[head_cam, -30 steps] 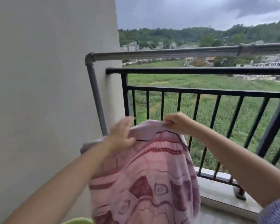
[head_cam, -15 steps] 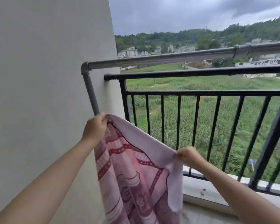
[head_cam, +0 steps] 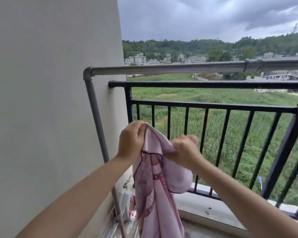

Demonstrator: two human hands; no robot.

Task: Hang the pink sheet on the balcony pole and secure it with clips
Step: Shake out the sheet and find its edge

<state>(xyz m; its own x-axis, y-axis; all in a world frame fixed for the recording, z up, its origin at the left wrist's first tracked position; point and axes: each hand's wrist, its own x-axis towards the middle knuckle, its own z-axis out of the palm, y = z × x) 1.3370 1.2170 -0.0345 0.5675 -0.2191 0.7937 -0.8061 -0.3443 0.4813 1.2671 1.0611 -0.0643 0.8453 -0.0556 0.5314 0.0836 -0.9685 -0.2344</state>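
Note:
The pink patterned sheet (head_cam: 155, 189) hangs bunched from both my hands in front of the railing, its lower part running out of view at the bottom. My left hand (head_cam: 132, 140) grips its top edge in a fist. My right hand (head_cam: 184, 150) pinches the same edge close beside it, a little lower. The grey metal balcony pole (head_cam: 170, 68) runs horizontally above the hands, from an elbow joint near the wall off to the right. Nothing lies on the pole. No clips are visible.
A black metal railing (head_cam: 213, 85) stands just behind and below the pole. A plain wall (head_cam: 50, 100) fills the left side. The pole's upright leg (head_cam: 97, 121) slants down along the wall. A plastic bottle (head_cam: 125, 201) and small items sit on the floor by the leg's foot.
My hands have come close together along the sheet's top edge, so the spread cloth is now gathered. My left hand shifted right and my right hand rose toward it.

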